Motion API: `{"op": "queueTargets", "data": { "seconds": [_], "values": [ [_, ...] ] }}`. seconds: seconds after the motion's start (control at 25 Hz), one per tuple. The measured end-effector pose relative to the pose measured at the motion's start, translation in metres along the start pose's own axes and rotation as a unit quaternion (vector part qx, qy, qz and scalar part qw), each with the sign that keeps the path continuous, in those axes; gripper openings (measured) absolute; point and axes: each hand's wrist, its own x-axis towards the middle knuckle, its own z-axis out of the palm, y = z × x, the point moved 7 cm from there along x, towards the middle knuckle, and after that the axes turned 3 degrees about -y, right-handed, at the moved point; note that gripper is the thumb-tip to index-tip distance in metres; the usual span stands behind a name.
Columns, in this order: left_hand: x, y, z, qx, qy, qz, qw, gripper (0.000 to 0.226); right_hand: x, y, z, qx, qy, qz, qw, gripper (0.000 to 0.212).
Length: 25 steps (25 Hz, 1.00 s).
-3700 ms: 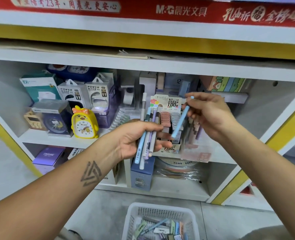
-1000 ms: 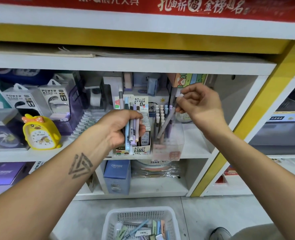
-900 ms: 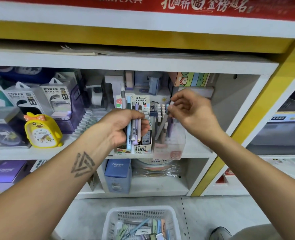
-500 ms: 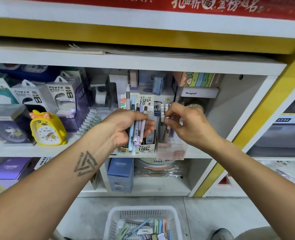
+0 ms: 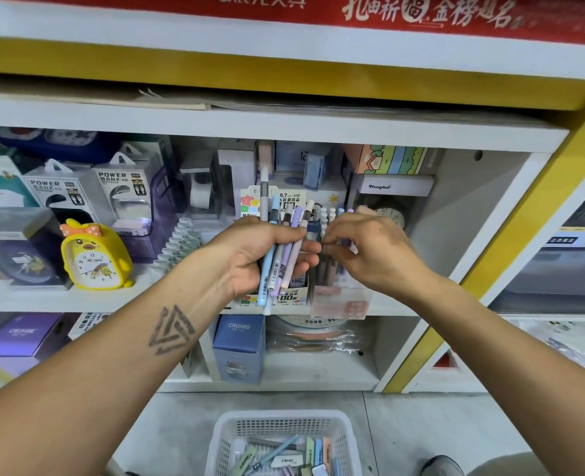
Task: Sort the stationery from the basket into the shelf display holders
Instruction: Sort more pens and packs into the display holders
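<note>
Mid-frame, left hand [image 5: 260,255] gripping a bundle of pens [image 5: 280,249] — pale blue, lilac, white and grey barrels fanned upright, one tall grey-and-white pen rising well above the rest, barcode stickers visible on two lower barrels. Fingers curled round the bundle, thumb across the front. Triangle tattoo on the left forearm, lower left of centre.

Just right of it, right hand [image 5: 373,249] at the clear pen holder [image 5: 340,302] on the shelf, fingers bent and pinched together at the tops of the pens standing there [image 5: 332,214]; whether anything sits between the fingertips cannot be told, the hand's back hiding them.

Behind the left hand, a pencil-lead display box [image 5: 284,297] printed "0.7 HB", standing just left of the clear holder and touching it, on the white shelf board [image 5: 167,300].

Bottom centre of the frame, on the grey floor, a white plastic basket [image 5: 284,424] holding loose stationery — pens lying slantwise, small erasers in pastel colours.

Left of the frame on the same shelf: a yellow chick alarm clock [image 5: 93,255], two power bank boxes [image 5: 95,194] behind it, a boxed dark clock at far left. Lower shelf: a blue "CRUHRE" box [image 5: 239,345] and a purple one at lower left. Red banner with gold characters along the top edge, a yellow strip under it.
</note>
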Motion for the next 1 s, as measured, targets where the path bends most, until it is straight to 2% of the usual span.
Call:
{"op": "queueTargets", "data": {
  "seconds": [0.08,0.12,0.16,0.2,0.28,0.4,0.52,0.64,0.72,0.8,0.92,1.0],
  "values": [
    [-0.001,0.001,0.002,0.007,-0.001,0.001,1.000,0.016,0.003,0.004,0.001,0.031,-0.014,0.042,0.999,0.017],
    [-0.002,0.002,0.003,0.010,0.000,0.001,1.000,0.016,0.005,0.009,-0.002,0.119,0.000,0.084,0.989,0.016],
    [-0.003,0.002,0.004,0.013,-0.001,0.000,1.000,0.016,0.005,0.017,-0.004,0.243,0.023,0.133,0.961,0.015],
    [-0.004,0.002,0.006,0.016,-0.006,0.000,1.000,0.017,0.004,0.024,-0.004,0.367,0.043,0.175,0.912,0.015],
    [-0.006,0.001,0.013,0.027,-0.025,0.000,0.999,0.018,0.002,0.028,-0.003,0.520,0.054,0.207,0.827,0.018],
    [-0.007,-0.003,0.021,0.025,-0.058,-0.013,0.998,0.017,0.001,0.024,-0.003,0.592,0.053,0.203,0.778,0.011],
    [-0.003,-0.005,0.017,-0.009,-0.052,-0.026,0.998,0.012,-0.003,0.035,-0.018,0.610,0.128,0.206,0.754,0.008],
    [0.004,-0.008,-0.003,-0.013,0.033,-0.033,0.999,0.009,-0.012,0.046,-0.043,0.524,0.217,0.181,0.804,0.016],
    [0.006,-0.010,-0.014,-0.002,0.074,-0.031,0.997,0.009,-0.015,0.039,-0.048,0.460,0.229,0.146,0.845,0.017],
    [0.009,-0.011,-0.018,-0.005,0.091,-0.026,0.995,0.011,-0.018,0.028,-0.045,0.394,0.201,0.118,0.889,0.013],
    [0.011,-0.013,-0.013,-0.028,0.072,-0.033,0.996,0.013,-0.020,0.015,-0.032,0.246,0.122,0.077,0.958,0.014],
    [0.011,-0.015,-0.010,-0.043,0.058,-0.041,0.997,0.011,-0.023,0.007,-0.022,0.181,0.088,0.035,0.979,0.014]
  ]
}}
